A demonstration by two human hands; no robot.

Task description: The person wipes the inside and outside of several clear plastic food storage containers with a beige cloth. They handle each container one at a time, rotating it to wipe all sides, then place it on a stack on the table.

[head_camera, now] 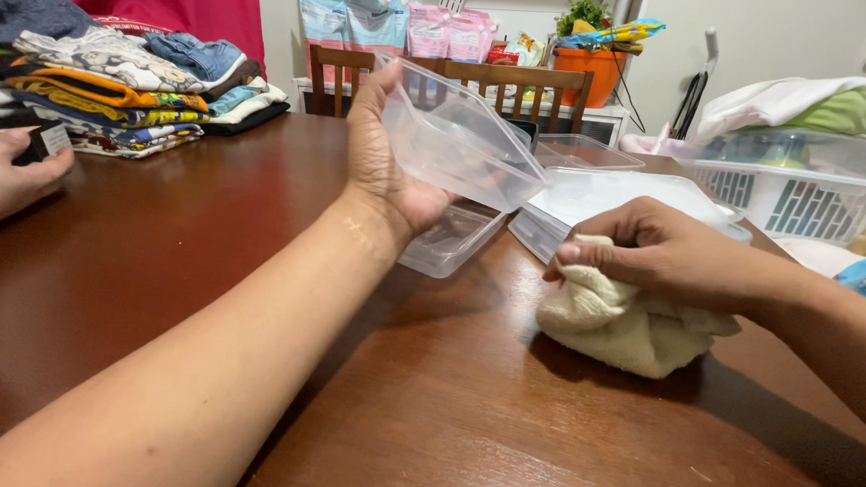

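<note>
left hand (388,162) grip clasps 1 clear container (458,141) | right hand (664,256) grip pinches 1 cream cloth (626,328)

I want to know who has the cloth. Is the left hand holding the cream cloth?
No, the right hand grips the cream cloth on the table, while the left hand holds up a clear plastic container.

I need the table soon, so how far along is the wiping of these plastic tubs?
Nothing is clearly finished. In hand: the left hand holds up a clear rectangular plastic container, and the right hand grips a cream cloth on the brown wooden table. More clear plastic tubs and lids wait behind.
</note>
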